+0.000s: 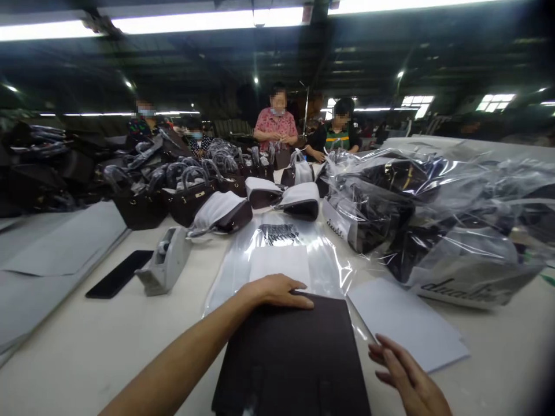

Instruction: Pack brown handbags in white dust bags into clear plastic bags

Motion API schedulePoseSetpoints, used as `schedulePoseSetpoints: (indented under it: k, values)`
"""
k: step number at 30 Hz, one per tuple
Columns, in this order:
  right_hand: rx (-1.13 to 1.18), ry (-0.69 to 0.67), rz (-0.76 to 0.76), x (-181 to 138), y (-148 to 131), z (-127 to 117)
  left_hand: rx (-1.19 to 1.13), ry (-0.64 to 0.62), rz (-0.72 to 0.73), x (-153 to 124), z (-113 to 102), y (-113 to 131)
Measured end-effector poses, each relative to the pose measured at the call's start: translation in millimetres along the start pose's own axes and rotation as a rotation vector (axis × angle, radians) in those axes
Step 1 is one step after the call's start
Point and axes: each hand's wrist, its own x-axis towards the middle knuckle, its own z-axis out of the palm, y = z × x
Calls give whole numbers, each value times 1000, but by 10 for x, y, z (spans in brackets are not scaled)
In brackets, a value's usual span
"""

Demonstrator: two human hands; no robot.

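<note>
My left hand [277, 290] is pressing flat on the dark bag [290, 358], my right hand [407, 378] hovering open beside it. The bag is lying at the clear sleeve [281, 254] mouth, not yet inside.

**Bright tubes overhead, dark hall behind**

Fluorescent ceiling tubes [203, 22] burn out to white along top edge. Tabletop [108, 341] evenly lit, shadows soft. Strong glare streaks on plastic wrapping [433, 202] at right. Back of hall dim, murky. Wide-angle bending at edges; lower right corner vignettes dark. Faces blurred. Near foreground slightly soft.
</note>
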Motion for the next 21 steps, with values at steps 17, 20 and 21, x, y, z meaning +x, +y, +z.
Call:
schedulePoseSetpoints:
  k: [17,20,21]
  values:
    - [-473,-464,-427,479,-856,873,-216,242,-211,288,-216,-1257]
    - [-576,-380,-560,430,-751,725,-245,353,-142,58,-343,-1189]
    - [-599,-367,-639,344,-715,603,-252,399,-95,-109,-390,-1141]
